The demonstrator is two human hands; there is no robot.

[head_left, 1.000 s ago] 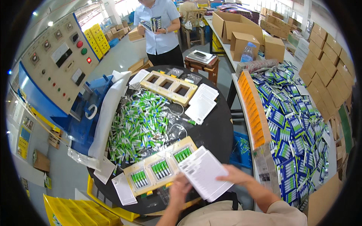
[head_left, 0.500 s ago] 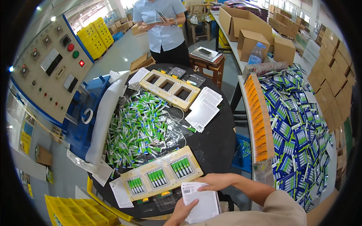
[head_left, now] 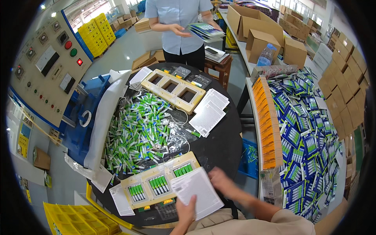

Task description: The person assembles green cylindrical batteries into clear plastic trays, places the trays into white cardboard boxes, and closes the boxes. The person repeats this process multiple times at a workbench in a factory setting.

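My left hand (head_left: pixel 185 210) grips a stack of white printed cards (head_left: pixel 197 192), its thumb lying on top. The stack overlaps the right end of a cream frame (head_left: pixel 145 177) with three windows and partly hides the right one. Small green tubes with white ends (head_left: pixel 158 185) stand side by side in each window. My right hand (head_left: pixel 220 181) is just off the upper right edge of the stack, smeared by motion, so its fingers are unclear. Beyond the frame lies a big pile of green and white tubes (head_left: pixel 137 131) on the round black table (head_left: pixel 219 149).
A second frame (head_left: pixel 172 87) with vacant windows lies farther back, beside white cards (head_left: pixel 207 117). A control panel (head_left: pixel 47 66) stands left, a yellow crate (head_left: pixel 78 219) at lower left. Blister packs (head_left: pixel 301 145) cover the right table. Opposite, a person (head_left: pixel 180 27) holds printed cards (head_left: pixel 205 31).
The card stack has moved up and left over the frame's right window. My right hand has come away from it. The person opposite has shifted right, with the cards lowered and fanned.
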